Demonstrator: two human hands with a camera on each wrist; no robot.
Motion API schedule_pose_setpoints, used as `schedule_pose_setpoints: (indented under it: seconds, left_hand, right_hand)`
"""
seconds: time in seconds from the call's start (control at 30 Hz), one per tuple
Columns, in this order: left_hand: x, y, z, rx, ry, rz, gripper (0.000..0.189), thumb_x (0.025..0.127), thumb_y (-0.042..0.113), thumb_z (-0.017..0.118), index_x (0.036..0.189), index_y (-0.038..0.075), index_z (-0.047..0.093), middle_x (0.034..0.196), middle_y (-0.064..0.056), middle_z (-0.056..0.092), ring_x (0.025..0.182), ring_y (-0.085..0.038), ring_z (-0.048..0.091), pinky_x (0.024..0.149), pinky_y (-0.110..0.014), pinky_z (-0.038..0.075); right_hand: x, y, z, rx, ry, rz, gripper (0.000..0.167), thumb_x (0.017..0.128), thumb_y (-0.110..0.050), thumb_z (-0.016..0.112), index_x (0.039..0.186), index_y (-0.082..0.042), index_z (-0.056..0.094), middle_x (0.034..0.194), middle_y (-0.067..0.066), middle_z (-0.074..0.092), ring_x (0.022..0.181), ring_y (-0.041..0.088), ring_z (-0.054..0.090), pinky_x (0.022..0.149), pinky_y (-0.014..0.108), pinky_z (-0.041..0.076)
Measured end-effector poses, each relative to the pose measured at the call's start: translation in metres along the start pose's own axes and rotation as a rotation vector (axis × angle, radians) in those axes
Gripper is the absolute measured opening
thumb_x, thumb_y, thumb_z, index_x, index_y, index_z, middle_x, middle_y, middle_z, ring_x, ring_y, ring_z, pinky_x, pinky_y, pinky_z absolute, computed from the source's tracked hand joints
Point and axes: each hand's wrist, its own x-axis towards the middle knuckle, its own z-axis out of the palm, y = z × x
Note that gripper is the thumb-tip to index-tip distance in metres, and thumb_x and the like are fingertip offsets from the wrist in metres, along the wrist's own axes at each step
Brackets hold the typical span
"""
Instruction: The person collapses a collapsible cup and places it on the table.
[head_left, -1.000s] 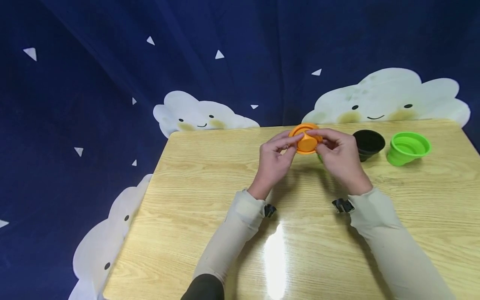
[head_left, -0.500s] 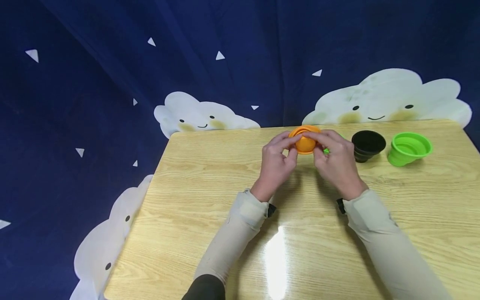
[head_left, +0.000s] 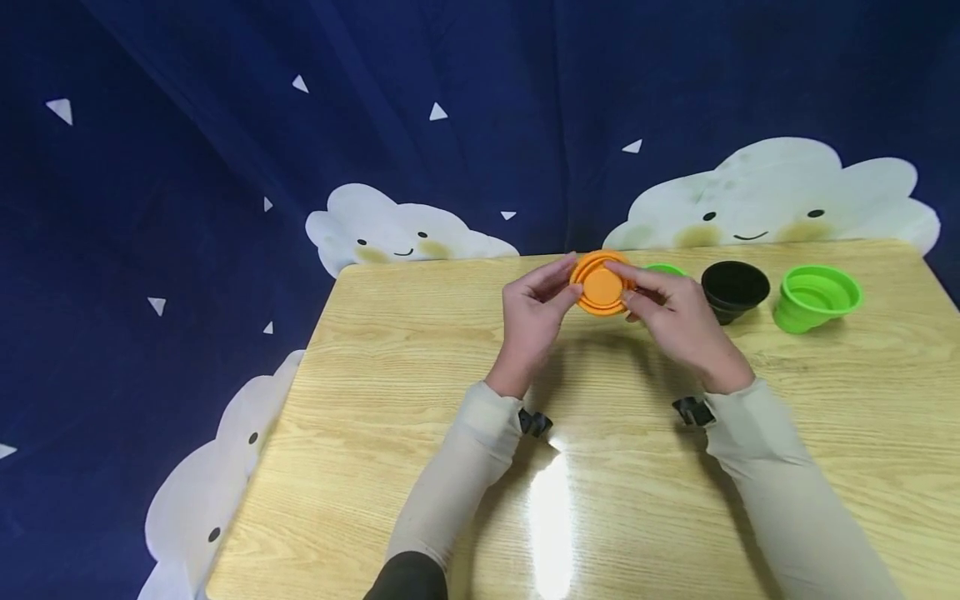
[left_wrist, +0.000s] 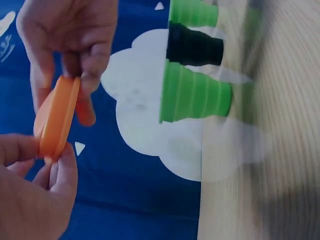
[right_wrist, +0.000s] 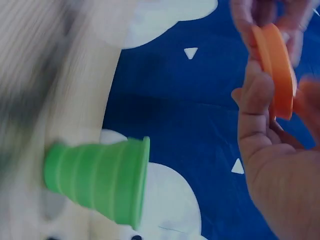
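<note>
An orange collapsible cup (head_left: 602, 287), folded almost flat into a ringed disc, is raised above the table between both hands. My left hand (head_left: 531, 310) grips its left rim, thumb at the near side. On the opposite rim, my right hand (head_left: 678, 321) pinches the cup, its index finger reaching over the inner rings. From the side, the left wrist view shows the orange cup (left_wrist: 59, 117) as a thin disc with a slight bulge on one face. The right wrist view also shows the orange cup (right_wrist: 276, 72) edge-on, with fingers of both hands around it.
Just behind my right hand stands a green cup (head_left: 666, 269), mostly hidden. A black cup (head_left: 735, 287) and another green cup (head_left: 819, 293) stand upright to its right, all expanded. A dark blue curtain (head_left: 480, 125) with clouds hangs behind the wooden table (head_left: 390, 375).
The orange cup's centre has gone from bulging up to lying flat within its rings. My hands have shifted slightly left with it, and the left fingers have moved off the centre to the rim.
</note>
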Motion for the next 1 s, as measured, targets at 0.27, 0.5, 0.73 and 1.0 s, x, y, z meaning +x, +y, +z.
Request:
schedule_pose_setpoints:
  seconds: [0.27,0.5,0.73,1.0]
  left_hand:
    - [0.0039,-0.0016,0.0076,-0.070,0.010,-0.126,0.032,0.084,-0.013,0.074,0.115,-0.013,0.069,0.109,-0.018,0.073,0.091,-0.014,0.070,0.083,-0.033,0.059]
    - [0.0028,-0.0035,0.0095,-0.029,0.028,-0.112,0.031,0.083,-0.015,0.074,0.114,-0.012,0.070,0.108,-0.019,0.073,0.088,-0.013,0.069,0.080,-0.031,0.060]
    - [0.0022,-0.0025,0.0084,0.016,0.030,-0.104,0.034,0.083,-0.012,0.076,0.116,-0.010,0.070,0.110,-0.016,0.073,0.089,-0.015,0.070,0.080,-0.030,0.059]
    - [0.0040,-0.0045,0.0027,-0.160,0.038,-0.251,0.026,0.090,-0.001,0.074,0.115,-0.008,0.071,0.104,-0.018,0.073,0.088,-0.018,0.072,0.084,-0.037,0.059]
  right_hand:
    - [0.0005,0.0061,0.0013,0.067,0.272,0.006,0.027,0.085,-0.007,0.081,0.109,0.002,0.072,0.099,0.015,0.073,0.077,0.008,0.069,0.066,0.016,0.056]
    - [0.0022,0.0060,-0.0039,0.042,0.196,0.075,0.060,0.086,-0.006,0.081,0.141,-0.007,0.058,0.107,0.022,0.072,0.077,-0.003,0.068,0.066,0.014,0.056]
    - [0.0043,0.0081,-0.0060,0.155,0.132,0.083,0.037,0.093,0.002,0.070,0.130,0.005,0.064,0.109,0.028,0.069,0.083,0.001,0.070,0.066,0.021,0.058]
    - [0.0055,0.0103,-0.0047,0.189,0.166,0.054,0.034,0.092,0.005,0.069,0.126,0.006,0.065,0.108,0.023,0.070,0.086,0.006,0.071,0.070,0.020,0.058]
